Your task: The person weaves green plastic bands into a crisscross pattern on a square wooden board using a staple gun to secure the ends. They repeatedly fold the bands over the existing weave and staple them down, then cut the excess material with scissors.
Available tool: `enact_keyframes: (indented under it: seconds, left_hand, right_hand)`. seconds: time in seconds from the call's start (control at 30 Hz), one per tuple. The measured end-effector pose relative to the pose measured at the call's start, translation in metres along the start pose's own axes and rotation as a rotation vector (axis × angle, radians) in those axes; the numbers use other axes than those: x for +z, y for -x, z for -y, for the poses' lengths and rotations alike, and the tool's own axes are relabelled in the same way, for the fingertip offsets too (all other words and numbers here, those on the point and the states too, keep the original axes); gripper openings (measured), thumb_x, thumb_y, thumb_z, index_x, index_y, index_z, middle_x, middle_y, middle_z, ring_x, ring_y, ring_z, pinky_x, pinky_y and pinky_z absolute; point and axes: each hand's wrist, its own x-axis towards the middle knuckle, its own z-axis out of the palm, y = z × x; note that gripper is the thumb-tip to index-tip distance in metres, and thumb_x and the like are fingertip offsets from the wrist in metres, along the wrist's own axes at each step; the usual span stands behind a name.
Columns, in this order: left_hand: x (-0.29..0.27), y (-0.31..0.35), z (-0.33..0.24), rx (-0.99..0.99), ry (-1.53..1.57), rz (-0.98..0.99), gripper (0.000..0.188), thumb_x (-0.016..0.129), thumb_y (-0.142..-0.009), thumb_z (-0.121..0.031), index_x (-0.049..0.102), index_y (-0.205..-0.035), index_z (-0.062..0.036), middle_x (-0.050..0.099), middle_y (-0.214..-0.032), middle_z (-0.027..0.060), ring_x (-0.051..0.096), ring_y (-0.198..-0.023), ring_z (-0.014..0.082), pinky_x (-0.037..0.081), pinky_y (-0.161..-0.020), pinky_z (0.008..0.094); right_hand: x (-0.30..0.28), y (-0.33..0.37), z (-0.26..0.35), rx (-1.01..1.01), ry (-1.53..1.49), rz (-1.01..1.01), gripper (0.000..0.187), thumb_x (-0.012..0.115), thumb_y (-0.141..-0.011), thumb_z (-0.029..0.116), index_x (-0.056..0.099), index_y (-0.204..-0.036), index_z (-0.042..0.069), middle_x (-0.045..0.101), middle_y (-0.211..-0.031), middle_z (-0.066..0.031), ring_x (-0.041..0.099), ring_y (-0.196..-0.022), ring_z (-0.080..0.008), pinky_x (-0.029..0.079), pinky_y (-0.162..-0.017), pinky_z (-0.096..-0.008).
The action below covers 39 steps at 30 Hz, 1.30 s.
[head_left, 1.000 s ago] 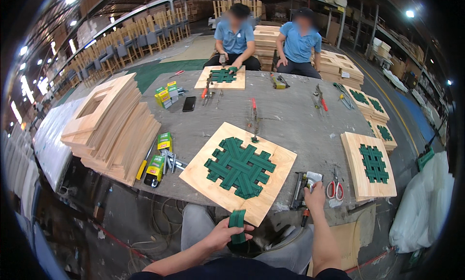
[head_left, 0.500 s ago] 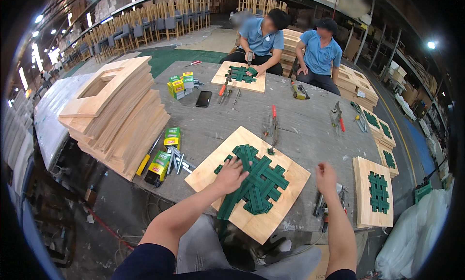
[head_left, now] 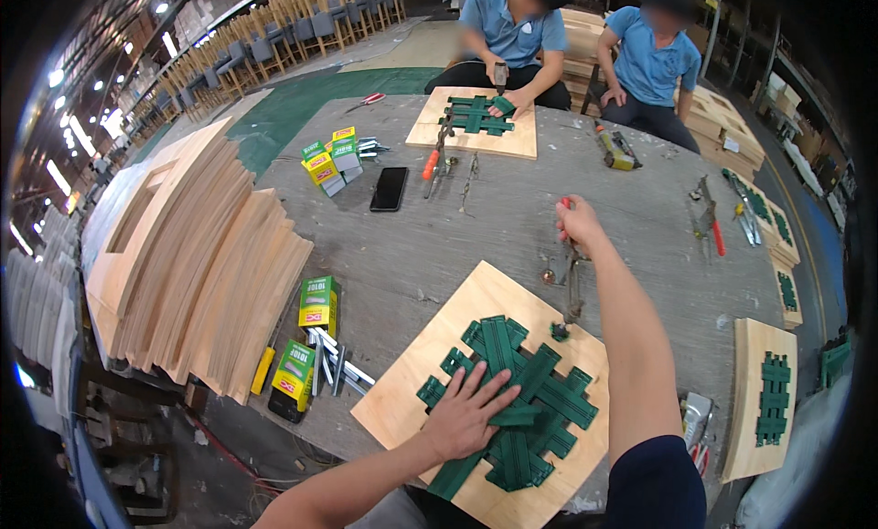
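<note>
A square plywood panel [head_left: 393,406] lies turned at an angle before me, with woven green webbing straps [head_left: 517,447] across its middle. My left hand [head_left: 471,410] rests flat on the straps, fingers spread, and a loose strap end [head_left: 457,477] runs out beneath it toward me. Reaching out past the panel's far edge, my right hand [head_left: 578,220] is closed round the red grip of a metal clamp-like tool [head_left: 574,287]. The tool's near end reaches the panel's edge, beside a small green scrap [head_left: 560,331].
Stacked wooden frames [head_left: 210,282] rise at the left, near staple boxes [head_left: 318,305] and loose staple strips [head_left: 340,364]. A phone [head_left: 390,190] lies farther back. Across the grey table [head_left: 366,255], a co-worker holds a tool over another webbed panel [head_left: 471,122]. More panels [head_left: 759,401] stand right.
My right hand has moved forward from beside the panel and taken hold of the red-handled tool. My left hand stays on the webbing. The whole view has shifted.
</note>
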Motion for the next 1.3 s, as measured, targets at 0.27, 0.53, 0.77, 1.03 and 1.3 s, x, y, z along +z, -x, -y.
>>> enact_keyframes:
  seconds: [0.27, 0.53, 0.77, 1.03, 1.3]
  left_hand:
    - [-0.005, -0.011, -0.002, 0.035, 0.022, 0.017, 0.083, 0.071, -0.090, -0.034, 0.032, -0.163, -0.0289, 0.023, -0.171, 0.0034, 0.022, -0.156, 0.0407, 0.019, -0.125, 0.0608]
    - [-0.003, -0.002, -0.005, 0.038, -0.033, -0.055, 0.072, 0.068, -0.094, -0.033, 0.039, -0.160, -0.0250, 0.029, -0.169, 0.0052, 0.025, -0.155, 0.0401, 0.022, -0.124, 0.0606]
    - [0.009, 0.003, -0.004, 0.004, -0.033, -0.181, 0.057, 0.058, -0.102, -0.033, 0.047, -0.154, -0.0151, 0.038, -0.165, 0.0064, 0.030, -0.154, 0.0345, 0.023, -0.126, 0.0536]
    - [0.015, 0.069, -0.035, -0.202, 0.132, -0.116, 0.047, 0.049, -0.107, -0.034, 0.055, -0.146, -0.0087, 0.045, -0.158, 0.0148, 0.036, -0.147, 0.0433, 0.029, -0.120, 0.0583]
    - [0.044, 0.204, -0.150, -0.275, 1.499, 0.051, 0.037, 0.059, -0.102, -0.015, 0.062, -0.136, -0.0025, 0.070, -0.099, 0.0104, 0.070, -0.083, 0.0199, 0.056, -0.081, 0.0342]
  right_hand:
    - [-0.017, -0.048, 0.000, -0.437, 0.267, -0.382, 0.028, 0.066, -0.100, 0.029, 0.065, -0.094, 0.002, 0.063, -0.071, -0.0089, 0.067, -0.067, -0.0203, 0.051, -0.058, -0.0394]
    - [-0.082, 0.074, 0.071, -0.594, 0.383, -0.005, 0.036, 0.055, -0.107, 0.033, 0.061, -0.122, 0.001, 0.072, -0.108, -0.0169, 0.069, -0.105, -0.0253, 0.053, -0.091, -0.0366]
    - [-0.119, 0.303, -0.039, -0.316, -0.252, -0.027, 0.031, 0.060, -0.106, 0.020, 0.061, -0.130, 0.001, 0.070, -0.110, -0.0062, 0.064, -0.094, -0.0117, 0.052, -0.081, -0.0281]
    - [-0.094, 0.599, -0.175, 0.331, -0.170, 0.280, 0.036, 0.060, -0.105, 0.037, 0.069, -0.111, 0.002, 0.071, -0.092, -0.0128, 0.066, -0.081, -0.0189, 0.054, -0.069, -0.0371]
    - [-0.059, 0.575, -0.207, 0.428, -0.806, 0.295, 0.044, 0.063, -0.105, 0.032, 0.055, -0.136, 0.002, 0.065, -0.129, -0.0157, 0.066, -0.109, -0.0307, 0.055, -0.088, -0.0486]
